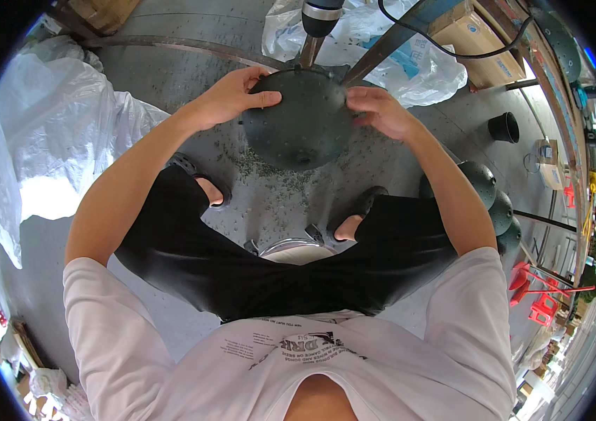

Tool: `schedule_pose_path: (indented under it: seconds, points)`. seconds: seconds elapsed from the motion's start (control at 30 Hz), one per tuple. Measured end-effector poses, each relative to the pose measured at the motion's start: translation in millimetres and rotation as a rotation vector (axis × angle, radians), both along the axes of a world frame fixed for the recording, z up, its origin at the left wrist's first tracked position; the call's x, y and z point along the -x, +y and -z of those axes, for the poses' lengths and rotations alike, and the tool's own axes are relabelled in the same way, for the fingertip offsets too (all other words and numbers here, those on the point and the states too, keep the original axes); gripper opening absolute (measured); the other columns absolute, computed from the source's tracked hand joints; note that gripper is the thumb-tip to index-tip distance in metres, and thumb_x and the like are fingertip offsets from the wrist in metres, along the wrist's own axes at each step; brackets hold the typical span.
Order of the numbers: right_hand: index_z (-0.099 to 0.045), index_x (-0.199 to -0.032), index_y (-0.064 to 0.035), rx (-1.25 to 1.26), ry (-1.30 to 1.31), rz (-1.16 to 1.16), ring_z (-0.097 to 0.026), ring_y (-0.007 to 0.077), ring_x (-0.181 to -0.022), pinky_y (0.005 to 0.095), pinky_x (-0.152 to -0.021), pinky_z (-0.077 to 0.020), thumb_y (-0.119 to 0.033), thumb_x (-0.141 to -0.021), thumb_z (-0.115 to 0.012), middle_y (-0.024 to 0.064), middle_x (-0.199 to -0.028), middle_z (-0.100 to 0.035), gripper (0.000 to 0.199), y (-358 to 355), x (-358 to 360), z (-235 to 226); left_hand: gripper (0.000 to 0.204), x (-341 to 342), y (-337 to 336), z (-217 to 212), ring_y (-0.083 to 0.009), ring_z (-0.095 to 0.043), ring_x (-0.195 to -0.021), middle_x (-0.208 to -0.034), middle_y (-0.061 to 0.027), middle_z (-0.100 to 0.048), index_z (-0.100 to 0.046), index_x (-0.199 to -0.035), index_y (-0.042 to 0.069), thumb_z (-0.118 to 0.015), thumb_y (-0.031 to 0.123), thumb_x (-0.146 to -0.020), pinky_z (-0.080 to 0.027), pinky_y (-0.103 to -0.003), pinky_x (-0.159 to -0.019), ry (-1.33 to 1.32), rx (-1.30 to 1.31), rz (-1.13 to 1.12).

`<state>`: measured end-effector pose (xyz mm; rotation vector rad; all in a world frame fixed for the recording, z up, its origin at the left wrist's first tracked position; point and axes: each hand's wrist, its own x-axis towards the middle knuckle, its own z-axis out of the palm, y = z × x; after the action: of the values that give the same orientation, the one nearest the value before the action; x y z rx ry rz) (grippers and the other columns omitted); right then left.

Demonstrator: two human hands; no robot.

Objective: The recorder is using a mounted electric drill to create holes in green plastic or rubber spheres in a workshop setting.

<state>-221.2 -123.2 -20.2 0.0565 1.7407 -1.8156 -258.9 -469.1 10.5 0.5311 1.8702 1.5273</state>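
Two bare hands grip one dark round dome-shaped shell (pixel 303 123), a grey-green disc dotted with small holes, held up over the concrete floor (pixel 172 70) in front of the seated person's knees. The left hand (pixel 231 95) clasps its left rim, thumb lying across the upper face and fingers curled over the far edge. The right hand (pixel 378 109) grasps the right rim, fingers bent onto the surface. Just beyond the shell, at its far edge, stands the lower end of a drill press spindle (pixel 319 21) (a dark cylinder with a silver collar), and a slanted metal bar (pixel 389 42) runs up to the right from the rim. Below the shell, small greenish shavings (pixel 263 168) lie scattered on the floor between the person's sandalled feet (pixel 200 179). Black shorts (pixel 256 266) and a white T-shirt (pixel 312 365) fill the near part of the view. To the right, near the right knee, a stack of similar dark domes (pixel 494 203) rests on the floor, and farther off sits a small black pot (pixel 505 128). Cardboard boxes (pixel 484 45) and crumpled clear plastic bags (pixel 375 49) lie at the far side; a large white plastic sheet (pixel 52 133) covers the left.
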Motion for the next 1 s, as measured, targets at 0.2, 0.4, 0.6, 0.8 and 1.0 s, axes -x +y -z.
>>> schedule_pose_path:
  seconds: [0.2,0.4,0.6,0.8,1.0]
  points:
    - [-0.060,-0.130,0.0036,-0.336,0.261,-0.080,-0.060,0.0193,-0.113,0.0349,-0.098,-0.0469,-0.041,-0.090,-0.074,0.0098,-0.125,-0.064,0.062,-4.1,5.5,13.3,0.060,4.5,15.4,2.1,-0.0167,-0.059,-0.111,-0.119,-0.0101,-0.065,-0.054,-0.130,-0.003,-0.078,0.034,-0.090,-0.045,-0.031,-0.098,0.102,0.021,0.050]
    - [-0.069,-0.115,0.0053,-0.303,0.242,-0.063,-0.063,0.0183,-0.102,0.0330,-0.096,-0.0448,-0.052,-0.084,-0.077,0.0095,-0.106,-0.071,0.066,-37.6,4.7,-37.1,0.063,12.8,10.3,6.7,-0.0165,-0.059,-0.111,-0.118,-0.0108,-0.065,-0.053,-0.130,-0.004,-0.079,0.036,-0.089,-0.045,-0.031,-0.098,0.152,0.034,0.001]
    - [-0.070,-0.114,0.0058,-0.327,0.294,0.012,-0.065,0.0184,-0.100,0.0313,-0.095,-0.0464,-0.051,-0.084,-0.079,0.0105,-0.106,-0.071,0.065,-22.5,18.4,-2.7,0.062,19.4,14.9,5.5,-0.0153,-0.059,-0.109,-0.116,-0.0092,-0.066,-0.054,-0.130,-0.003,-0.078,0.037,-0.089,-0.045,-0.030,-0.097,0.152,0.040,0.021]
    - [-0.070,-0.107,0.0026,-0.130,0.223,-0.003,-0.065,0.0099,-0.086,0.0261,-0.079,-0.0500,-0.043,-0.092,-0.073,0.0037,-0.096,-0.071,0.049,-43.0,5.4,-37.9,0.060,13.8,6.0,-3.2,-0.0136,-0.058,-0.107,-0.114,-0.0075,-0.066,-0.055,-0.129,-0.002,-0.077,0.039,-0.090,-0.044,-0.029,-0.096,0.136,0.022,0.002]
    - [-0.071,-0.112,0.0041,-0.136,0.277,-0.027,-0.069,0.0178,-0.088,0.0306,-0.083,-0.0541,-0.045,-0.089,-0.075,0.0102,-0.100,-0.072,0.054,-39.2,6.2,-38.5,0.059,15.1,6.5,-7.0,-0.0128,-0.058,-0.107,-0.114,-0.0063,-0.066,-0.057,-0.127,-0.001,-0.077,0.040,-0.090,-0.044,-0.028,-0.095,0.167,0.022,0.013]
